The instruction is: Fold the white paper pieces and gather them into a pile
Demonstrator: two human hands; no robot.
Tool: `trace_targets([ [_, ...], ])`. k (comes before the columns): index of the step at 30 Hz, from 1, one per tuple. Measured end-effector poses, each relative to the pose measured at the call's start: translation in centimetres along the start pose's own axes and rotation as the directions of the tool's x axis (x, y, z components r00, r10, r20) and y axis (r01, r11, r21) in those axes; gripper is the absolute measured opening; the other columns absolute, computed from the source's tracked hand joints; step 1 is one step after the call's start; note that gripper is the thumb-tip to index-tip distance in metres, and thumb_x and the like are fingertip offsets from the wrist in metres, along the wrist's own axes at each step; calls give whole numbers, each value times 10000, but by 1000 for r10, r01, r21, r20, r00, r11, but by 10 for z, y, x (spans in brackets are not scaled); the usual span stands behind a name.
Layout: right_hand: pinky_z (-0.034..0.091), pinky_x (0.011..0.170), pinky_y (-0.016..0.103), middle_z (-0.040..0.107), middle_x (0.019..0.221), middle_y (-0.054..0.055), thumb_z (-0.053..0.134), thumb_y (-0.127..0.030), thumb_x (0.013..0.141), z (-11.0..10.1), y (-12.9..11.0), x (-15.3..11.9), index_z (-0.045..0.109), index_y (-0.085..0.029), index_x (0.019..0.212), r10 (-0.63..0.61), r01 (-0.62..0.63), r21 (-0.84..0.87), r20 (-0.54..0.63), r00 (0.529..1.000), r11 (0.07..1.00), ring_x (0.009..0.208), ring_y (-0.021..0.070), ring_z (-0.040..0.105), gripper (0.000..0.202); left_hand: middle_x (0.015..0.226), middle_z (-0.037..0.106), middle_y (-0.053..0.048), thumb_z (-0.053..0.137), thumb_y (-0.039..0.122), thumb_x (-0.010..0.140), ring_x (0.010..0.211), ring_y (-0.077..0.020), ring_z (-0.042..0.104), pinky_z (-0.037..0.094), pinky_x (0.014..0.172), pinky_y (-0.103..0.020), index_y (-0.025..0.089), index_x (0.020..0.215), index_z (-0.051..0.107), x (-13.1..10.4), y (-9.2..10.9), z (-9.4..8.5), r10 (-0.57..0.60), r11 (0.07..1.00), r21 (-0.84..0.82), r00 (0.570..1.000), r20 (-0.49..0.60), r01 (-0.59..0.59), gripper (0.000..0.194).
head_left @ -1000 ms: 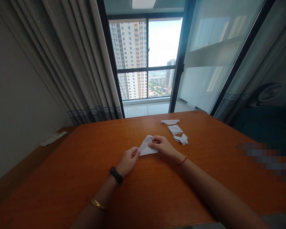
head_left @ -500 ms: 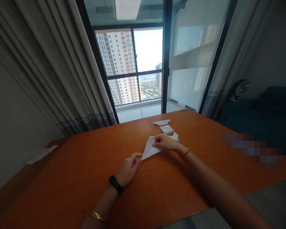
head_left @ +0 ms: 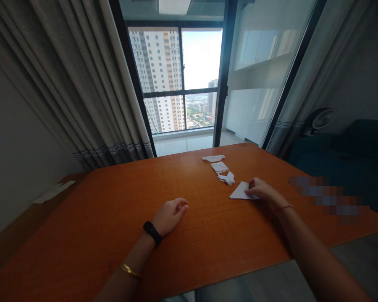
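A white folded paper triangle (head_left: pixel 240 191) is pinched by my right hand (head_left: pixel 261 189), which covers its right part, at the right of the table. My left hand (head_left: pixel 170 214), with a black band on its wrist, rests near the table's middle, its fingers curled loosely and nothing between them. Beyond the triangle lie a folded white paper with points (head_left: pixel 227 178), a folded white square (head_left: pixel 219 167) and a narrow white folded strip (head_left: pixel 213 158), in a row toward the far edge.
The orange-brown wooden table (head_left: pixel 113 218) spans the view. A flat pale item (head_left: pixel 54 192) lies at its far left. Behind are grey curtains (head_left: pixel 91 96) and a glass door. A fan (head_left: pixel 324 118) and a dark sofa (head_left: pixel 349 147) stand at the right.
My right hand has moved right with the paper triangle, away from my left hand. My left hand has let go of the triangle's tip. The pointed folded paper now shows fully.
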State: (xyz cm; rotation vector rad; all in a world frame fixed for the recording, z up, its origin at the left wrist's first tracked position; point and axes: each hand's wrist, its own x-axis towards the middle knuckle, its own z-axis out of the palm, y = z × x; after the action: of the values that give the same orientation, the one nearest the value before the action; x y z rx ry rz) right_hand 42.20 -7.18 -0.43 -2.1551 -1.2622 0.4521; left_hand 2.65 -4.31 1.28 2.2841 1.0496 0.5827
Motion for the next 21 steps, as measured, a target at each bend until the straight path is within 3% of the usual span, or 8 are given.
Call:
trace_targets([
  [4,462,622,306,576,1017,177,724,-340,599,-7,-20,-5,568,-69,1125,55,-51,25,-195,979,998,793,236,580,612,745,598,-6,402,409,915,664,-148,542,388,610,-244,193,1048,622,1,1,-5,-21,999,47,1000,17,20,336],
  [6,469,620,306,564,1024,148,631,-426,715,-1,-48,-19,508,-104,1203,-95,113,84,-190,977,990,771,215,574,599,761,610,-7,402,396,920,685,-153,558,392,616,-247,201,1054,613,0,4,-9,-7,996,84,1000,19,6,317],
  [7,465,626,306,579,968,112,584,-437,762,6,-66,-31,512,-130,1192,-239,251,105,-111,965,962,739,201,565,533,771,618,-8,415,388,916,696,-156,566,394,623,-249,207,1056,609,-1,6,-10,4,993,114,1000,22,-7,300],
  [9,453,666,302,601,907,64,535,-426,820,27,-104,-60,552,-179,1127,-535,514,153,173,827,844,724,179,556,394,797,636,-8,468,380,894,709,-162,579,399,637,-255,217,1060,597,-4,10,-12,37,981,191,998,41,-44,266],
  [12,399,827,341,624,971,57,598,-385,803,65,-147,-105,614,-208,987,-800,828,172,420,428,533,893,203,552,255,844,654,-19,561,389,839,729,-179,597,414,647,-259,201,997,588,-12,14,-11,105,945,300,988,112,-134,246],
  [14,371,831,349,630,944,51,597,-346,806,85,-158,-126,617,-204,920,-840,898,153,445,310,412,890,203,541,183,842,655,-27,580,359,822,738,-190,603,423,648,-260,184,898,580,-17,14,-8,133,910,371,979,156,-183,190],
  [17,363,787,323,628,917,46,552,-280,829,102,-152,-137,591,-196,931,-867,914,171,417,272,368,845,183,523,138,799,651,-24,564,288,826,718,-189,600,425,645,-262,181,814,556,-24,12,-4,151,858,460,969,198,-228,108],
  [21,361,749,300,611,863,44,531,-216,814,107,-138,-142,569,-186,882,-892,892,241,349,287,382,794,168,499,83,773,642,-17,550,278,841,682,-184,590,410,615,-267,187,802,531,-32,9,2,186,826,491,956,226,-277,100],
])
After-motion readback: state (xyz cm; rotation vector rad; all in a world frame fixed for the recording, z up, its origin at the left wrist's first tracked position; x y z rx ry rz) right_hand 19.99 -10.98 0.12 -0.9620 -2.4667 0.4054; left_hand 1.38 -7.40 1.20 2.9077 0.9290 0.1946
